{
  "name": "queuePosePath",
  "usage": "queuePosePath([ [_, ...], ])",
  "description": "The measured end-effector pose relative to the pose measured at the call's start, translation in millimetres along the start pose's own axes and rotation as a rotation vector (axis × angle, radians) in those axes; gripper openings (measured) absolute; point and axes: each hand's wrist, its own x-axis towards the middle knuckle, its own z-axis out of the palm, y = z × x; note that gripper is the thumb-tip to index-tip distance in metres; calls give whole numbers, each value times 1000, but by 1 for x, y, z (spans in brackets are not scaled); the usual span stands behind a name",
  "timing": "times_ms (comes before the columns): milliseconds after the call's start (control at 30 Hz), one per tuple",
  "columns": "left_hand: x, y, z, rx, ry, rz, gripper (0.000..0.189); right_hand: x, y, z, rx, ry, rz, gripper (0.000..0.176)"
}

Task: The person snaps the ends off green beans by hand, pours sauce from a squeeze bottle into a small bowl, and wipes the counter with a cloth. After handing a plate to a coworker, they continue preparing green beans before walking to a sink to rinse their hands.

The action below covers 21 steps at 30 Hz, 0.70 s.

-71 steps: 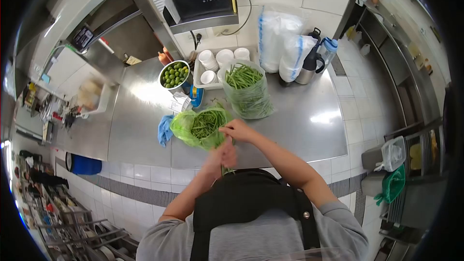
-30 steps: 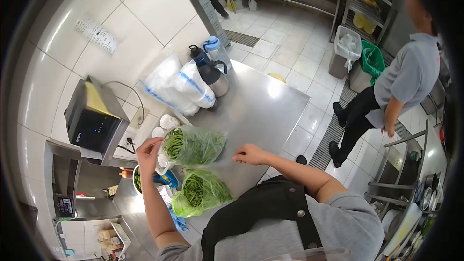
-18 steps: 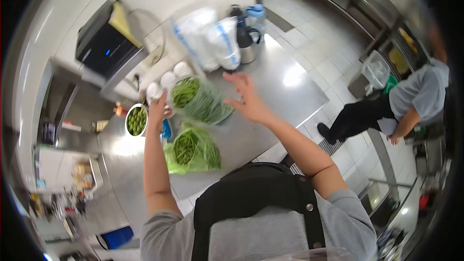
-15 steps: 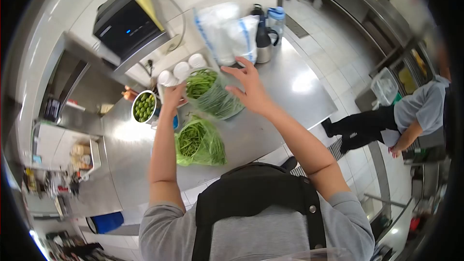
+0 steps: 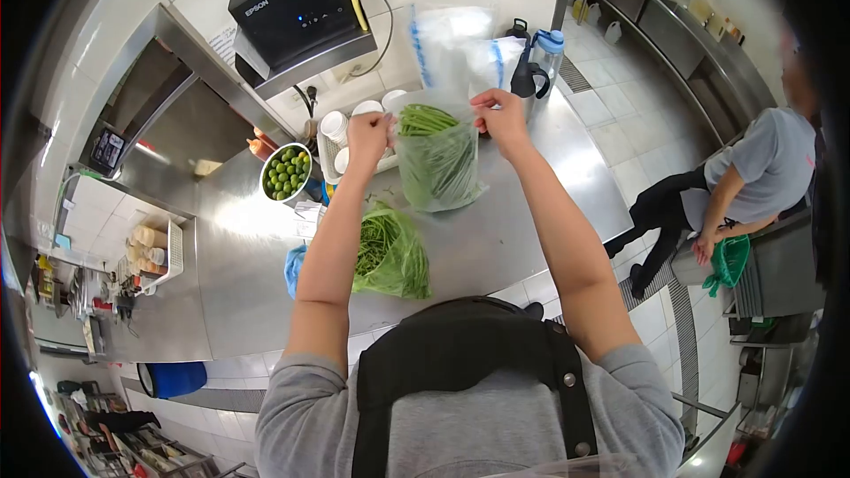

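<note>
At twelve o'clock on the worktop (image 5: 490, 243) stands the clear bag (image 5: 438, 179), its rim apparently pinched by the left hand (image 5: 366, 137) at ten and right hand (image 5: 503, 119) at two, where even tension best steadies the green beans (image 5: 428, 119).

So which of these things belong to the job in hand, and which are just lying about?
In the job:
clear plastic bag, its mouth pinched by left hand and right hand
green beans inside it
green plastic bag, probably, close by but not held

Apparently just lying about:
limes
Epson printer
blue cloth
blue-capped bottle
</note>
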Motion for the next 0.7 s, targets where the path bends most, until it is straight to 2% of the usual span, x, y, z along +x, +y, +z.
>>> queuePosePath([
  [133, 18, 5, 25, -118, -25, 3, 19, 13, 3, -14, 15, 107, -43, 12],
  [333, 23, 5, 62, -190, -26, -20, 19, 41, 9, -38, -167, 165, -58, 13],
  [433, 23, 0, 75, -273, 3, -46, 18, 57, 16, -48, -362, 104, -109, 11],
  [567, 19, -4, 81, -174, 13, -66, 18, 54, 6, -54, -578, -10, -170, 12],
  [633, 18, -12, 85, -171, 21, -97, 20, 57, 2, -60, -629, -110, -208, 14],
  [700, 6, -9, 91, -199, 53, -152, 28, 55, 8, -62, -655, -87, -311, 15],
])
